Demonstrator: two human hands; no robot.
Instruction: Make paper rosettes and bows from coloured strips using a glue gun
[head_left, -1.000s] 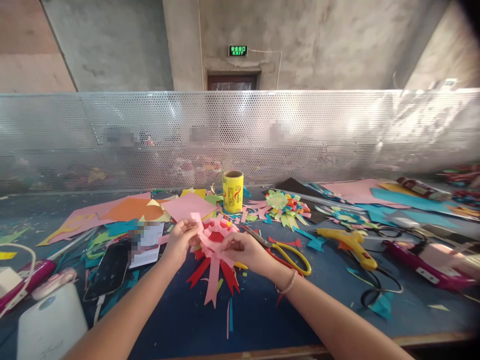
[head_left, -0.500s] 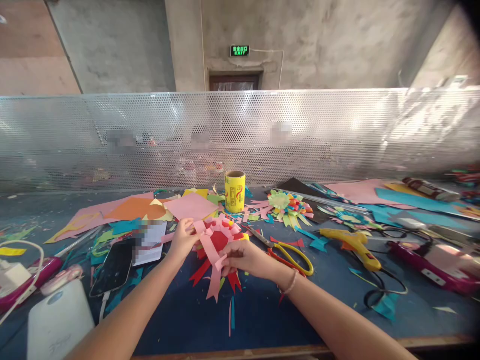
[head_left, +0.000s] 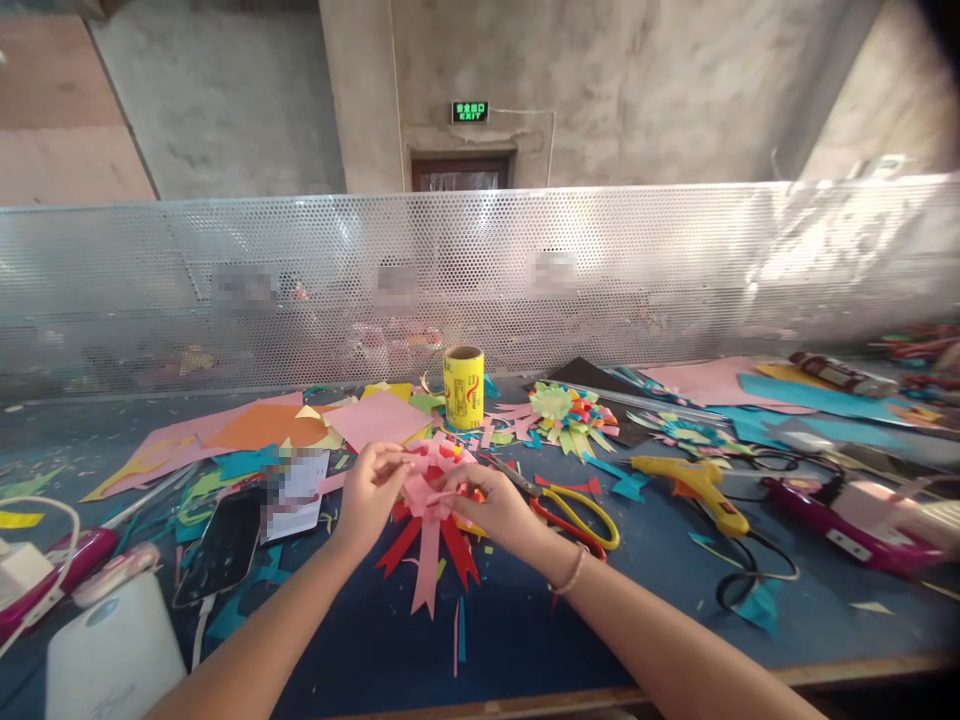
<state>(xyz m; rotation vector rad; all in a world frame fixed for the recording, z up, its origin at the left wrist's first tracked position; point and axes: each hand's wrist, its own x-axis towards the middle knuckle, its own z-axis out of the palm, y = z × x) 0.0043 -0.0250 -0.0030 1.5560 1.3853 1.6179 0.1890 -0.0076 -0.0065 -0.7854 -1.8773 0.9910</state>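
Note:
A pink and red paper rosette (head_left: 429, 500) with notched tails lies on the blue table between my hands. My left hand (head_left: 373, 495) pinches a pink paper strip at the rosette's upper left. On its right side, my right hand (head_left: 491, 505) has thumb and fingers closed on pink paper near the centre. A pink tail and red tails (head_left: 459, 553) hang toward the front edge. Scissors with yellow and red handles (head_left: 577, 515) lie open just right of my right hand. Behind the rosette stands a yellow tape roll (head_left: 464, 388).
A yellow glue gun (head_left: 697, 487) with a looped cord lies on the right, near a magenta power strip (head_left: 832, 530). To the left are a phone (head_left: 221, 548) and a white device (head_left: 112, 650). A green rosette (head_left: 555, 402) and coloured sheets lie behind.
Both hands have drawn closer over the rosette. The pink strip that stretched between them now sits lower and folded across the centre. The view has shifted slightly.

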